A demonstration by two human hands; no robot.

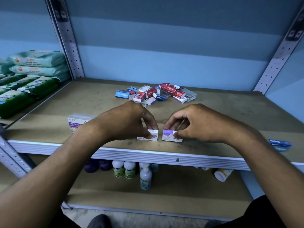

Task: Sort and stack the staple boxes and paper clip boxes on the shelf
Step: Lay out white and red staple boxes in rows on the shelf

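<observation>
Near the front edge of the brown shelf (65,102), my left hand (131,122) pinches a white and purple staple box (152,136). Just to its right, my right hand (189,124) pinches a matching staple box (169,136); the two boxes stand side by side, a small gap apart. A stack of paper clip boxes (74,122) sits at the front left, partly hidden by my left forearm. A loose pile of red, blue and purple boxes (156,94) lies at the back middle. A blue staple box stack (279,144) sits at the front right edge.
Metal uprights (69,38) frame the shelf on both sides. Packs of wipes (36,66) fill the neighbouring shelf on the left. Several bottles (130,170) stand on the lower shelf below the front rail (164,157).
</observation>
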